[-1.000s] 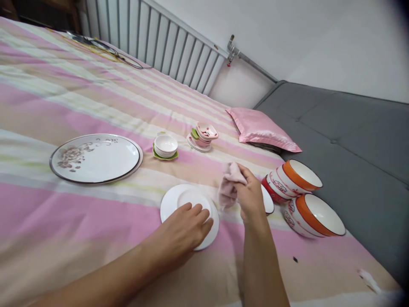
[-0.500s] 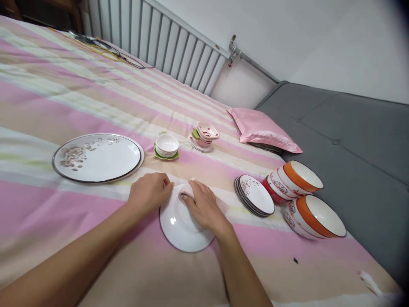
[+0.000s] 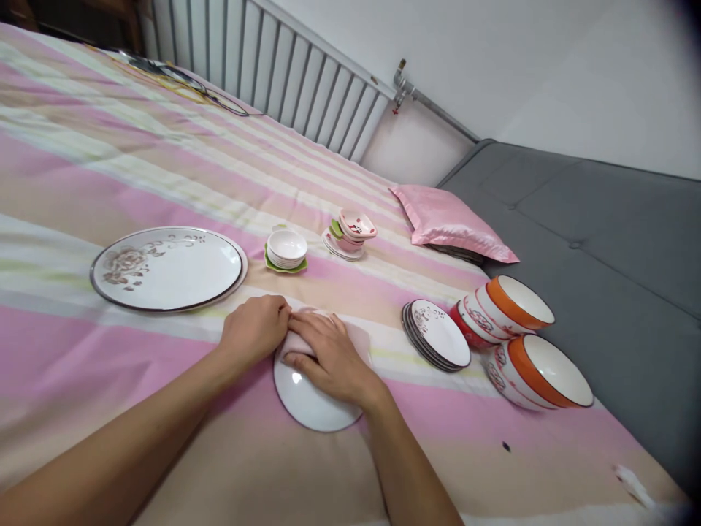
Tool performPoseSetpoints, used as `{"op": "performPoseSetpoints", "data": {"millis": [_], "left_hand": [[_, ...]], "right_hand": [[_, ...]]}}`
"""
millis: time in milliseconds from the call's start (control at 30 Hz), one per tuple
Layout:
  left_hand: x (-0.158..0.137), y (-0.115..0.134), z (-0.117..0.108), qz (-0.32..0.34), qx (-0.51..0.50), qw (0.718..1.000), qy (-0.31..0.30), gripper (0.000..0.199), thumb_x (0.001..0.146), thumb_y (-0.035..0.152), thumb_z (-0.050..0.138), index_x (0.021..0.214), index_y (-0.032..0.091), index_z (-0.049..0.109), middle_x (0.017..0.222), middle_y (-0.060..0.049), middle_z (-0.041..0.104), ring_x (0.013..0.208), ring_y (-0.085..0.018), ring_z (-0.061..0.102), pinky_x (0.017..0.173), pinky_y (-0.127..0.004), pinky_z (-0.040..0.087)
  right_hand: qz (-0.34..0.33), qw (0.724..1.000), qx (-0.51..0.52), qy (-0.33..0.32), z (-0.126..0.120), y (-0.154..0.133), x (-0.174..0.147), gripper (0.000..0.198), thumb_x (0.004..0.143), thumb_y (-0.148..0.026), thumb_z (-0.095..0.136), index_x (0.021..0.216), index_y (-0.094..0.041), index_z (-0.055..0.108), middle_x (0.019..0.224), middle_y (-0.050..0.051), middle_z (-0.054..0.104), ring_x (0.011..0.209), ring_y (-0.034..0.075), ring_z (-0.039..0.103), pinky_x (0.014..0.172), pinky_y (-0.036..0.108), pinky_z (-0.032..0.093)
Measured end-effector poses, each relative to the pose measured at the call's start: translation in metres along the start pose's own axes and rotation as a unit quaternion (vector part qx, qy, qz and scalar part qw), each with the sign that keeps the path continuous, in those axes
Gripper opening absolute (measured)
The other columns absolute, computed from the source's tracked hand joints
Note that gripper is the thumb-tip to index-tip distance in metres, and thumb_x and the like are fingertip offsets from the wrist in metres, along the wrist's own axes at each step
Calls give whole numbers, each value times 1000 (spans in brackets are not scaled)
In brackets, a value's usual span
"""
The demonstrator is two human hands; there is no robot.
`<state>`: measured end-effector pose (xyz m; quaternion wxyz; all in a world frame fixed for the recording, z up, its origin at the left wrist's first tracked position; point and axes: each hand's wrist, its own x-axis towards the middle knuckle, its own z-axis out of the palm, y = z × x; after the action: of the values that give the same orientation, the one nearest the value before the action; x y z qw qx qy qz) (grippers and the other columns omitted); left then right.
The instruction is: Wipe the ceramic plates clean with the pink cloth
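A white plate [image 3: 318,410] lies underside up on the striped bedsheet in front of me. My left hand [image 3: 256,325] is closed at the plate's far left edge, its fingertips mostly hidden. My right hand [image 3: 331,358] presses a pale pink cloth [image 3: 357,342] against the plate, its fingers bent over the cloth and reaching to my left hand. Most of the plate's far side is hidden under the hand and cloth. To the right stands a stack of small flower-patterned plates [image 3: 441,332].
Left lies a large oval flower-patterned platter [image 3: 180,267]. Beyond are small white bowls on a green leaf-shaped dish [image 3: 285,248] and pink-and-white dishes [image 3: 350,230]. Orange-rimmed bowls [image 3: 548,372] stand at right by the grey headboard [image 3: 613,241]. A pink pillow [image 3: 452,219] and cables [image 3: 191,86] lie farther back.
My right hand has slid left with the cloth across the plate, up to my left hand. The left hand and the plate have hardly moved.
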<state>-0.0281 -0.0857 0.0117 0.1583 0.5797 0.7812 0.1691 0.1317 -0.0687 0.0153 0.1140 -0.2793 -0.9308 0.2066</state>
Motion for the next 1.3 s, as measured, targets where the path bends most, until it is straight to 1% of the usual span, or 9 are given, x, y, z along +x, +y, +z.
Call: {"op": "performPoseSetpoints", "data": {"millis": [333, 433, 533, 700, 800, 900, 1067, 1200, 1300], "left_hand": [[1, 0, -3, -31, 11, 999, 20, 42, 82, 39, 29, 88, 21, 66, 91, -14, 70, 84, -33, 63, 60, -35, 39], [1, 0, -4, -35, 0, 999, 15, 41, 82, 40, 29, 89, 21, 65, 90, -13, 70, 82, -31, 63, 59, -34, 38], [2, -1, -3, -32, -8, 999, 16, 40, 82, 40, 30, 88, 21, 65, 89, -12, 70, 80, -29, 63, 58, -33, 37], [5, -3, -1, -37, -6, 999, 17, 37, 81, 38, 31, 86, 22, 64, 89, -10, 70, 81, -27, 63, 58, -32, 37], [6, -3, 1, -27, -4, 999, 17, 36, 81, 37, 31, 83, 22, 64, 90, -9, 70, 83, -27, 63, 61, -32, 38], [5, -3, 1, -24, -1, 1000, 18, 36, 80, 37, 31, 81, 22, 64, 89, -9, 70, 82, -27, 63, 61, -32, 38], [3, -2, 2, -32, -11, 999, 12, 37, 79, 35, 31, 83, 22, 65, 90, -8, 70, 81, -27, 62, 60, -32, 37], [3, -1, 2, -38, -17, 999, 4, 38, 80, 36, 30, 85, 22, 65, 91, -9, 69, 81, -27, 61, 58, -32, 36], [3, -1, 1, -40, -20, 999, -6, 37, 80, 36, 30, 84, 23, 65, 93, -9, 69, 83, -27, 61, 58, -32, 36]], "right_hand": [[-92, 988, 62, -104, -11, -12, -4, 46, 78, -32, 64, 121, -27, 51, 125, 3, 56, 124, 18, 42, 112, 45, 5], [-113, 981, 68, -139, -12, -13, -5, 49, 75, -29, 67, 122, -27, 50, 127, 2, 56, 127, 19, 40, 112, 44, 3], [-114, 981, 68, -141, -10, -13, -5, 50, 75, -28, 67, 122, -27, 50, 127, 1, 56, 128, 18, 39, 113, 42, 3], [-88, 988, 64, -108, -5, -8, -3, 50, 81, -24, 58, 128, -28, 44, 130, 3, 52, 128, 16, 38, 113, 42, 5], [-64, 993, 49, -82, -2, -3, -1, 53, 84, -19, 53, 133, -29, 38, 133, 3, 49, 133, 16, 31, 113, 44, 6], [-32, 997, 39, -55, 1, 3, 0, 52, 86, -22, 51, 135, -29, 36, 139, 3, 44, 135, 18, 27, 112, 47, 9], [25, 1000, 14, -11, 3, 19, 0, 45, 89, -29, 48, 133, -29, 39, 141, 3, 41, 132, 18, 31, 111, 44, 17], [70, 997, -12, -19, -3, 26, -4, 49, 89, -24, 42, 138, -20, 36, 146, 6, 34, 135, 18, 27, 113, 37, 17], [127, 991, -17, -36, -12, 23, -10, 52, 90, -28, 39, 140, -18, 31, 148, 6, 30, 136, 18, 25, 112, 36, 20]]}}
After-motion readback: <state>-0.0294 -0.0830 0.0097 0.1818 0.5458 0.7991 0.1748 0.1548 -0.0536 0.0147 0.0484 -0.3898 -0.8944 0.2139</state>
